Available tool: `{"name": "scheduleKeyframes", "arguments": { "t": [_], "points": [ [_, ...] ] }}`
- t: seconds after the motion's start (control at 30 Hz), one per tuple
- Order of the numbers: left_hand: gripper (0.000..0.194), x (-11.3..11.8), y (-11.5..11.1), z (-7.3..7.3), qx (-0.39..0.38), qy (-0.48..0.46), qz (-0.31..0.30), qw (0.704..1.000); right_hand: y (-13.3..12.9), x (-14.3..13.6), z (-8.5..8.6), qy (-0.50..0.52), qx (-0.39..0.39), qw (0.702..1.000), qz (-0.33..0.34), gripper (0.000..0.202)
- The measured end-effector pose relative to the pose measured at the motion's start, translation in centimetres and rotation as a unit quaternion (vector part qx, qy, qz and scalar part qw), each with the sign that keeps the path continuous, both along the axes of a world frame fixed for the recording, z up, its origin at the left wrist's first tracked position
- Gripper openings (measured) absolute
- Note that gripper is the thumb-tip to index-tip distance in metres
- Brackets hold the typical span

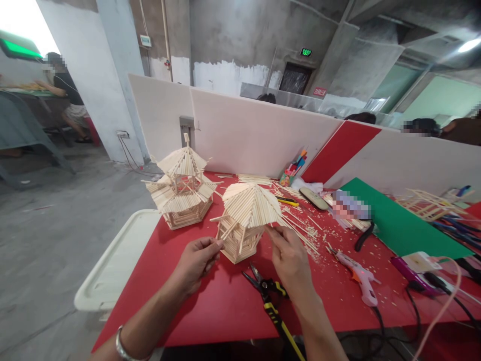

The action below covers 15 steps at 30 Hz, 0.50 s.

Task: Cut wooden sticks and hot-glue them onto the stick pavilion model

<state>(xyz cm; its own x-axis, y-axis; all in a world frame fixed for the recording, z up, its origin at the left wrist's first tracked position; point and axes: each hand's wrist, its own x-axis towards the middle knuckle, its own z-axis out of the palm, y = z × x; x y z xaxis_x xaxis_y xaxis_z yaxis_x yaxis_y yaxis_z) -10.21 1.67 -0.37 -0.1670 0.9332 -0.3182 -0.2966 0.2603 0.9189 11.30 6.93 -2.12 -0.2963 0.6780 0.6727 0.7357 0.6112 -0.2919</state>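
A small pavilion model of pale wooden sticks stands on the red table in front of me. It has a pointed roof over a many-sided stick base. My left hand is closed, thumb and forefinger pinching at the model's lower left side. On the other side, my right hand has its fingers curled and closed at the right edge of the roof; the fingertips are partly hidden. Black-and-yellow pliers lie with jaws apart between my forearms. A taller two-tiered pavilion model stands behind to the left.
On the right, a pink glue gun lies near a purple power strip with cables. Loose sticks, shavings, a yellow cutter and a pen cup are farther back. A white partition borders the table; people sit beyond.
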Motion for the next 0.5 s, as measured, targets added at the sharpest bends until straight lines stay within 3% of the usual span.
{"name": "scheduleKeyframes", "arguments": {
  "t": [0.5],
  "points": [
    [0.033, -0.06, 0.11, -0.14, 0.003, 0.008, -0.005, 1.0, -0.07, -0.09, 0.06, 0.003, 0.003, 1.0, -0.003, 0.049]
  ]
}}
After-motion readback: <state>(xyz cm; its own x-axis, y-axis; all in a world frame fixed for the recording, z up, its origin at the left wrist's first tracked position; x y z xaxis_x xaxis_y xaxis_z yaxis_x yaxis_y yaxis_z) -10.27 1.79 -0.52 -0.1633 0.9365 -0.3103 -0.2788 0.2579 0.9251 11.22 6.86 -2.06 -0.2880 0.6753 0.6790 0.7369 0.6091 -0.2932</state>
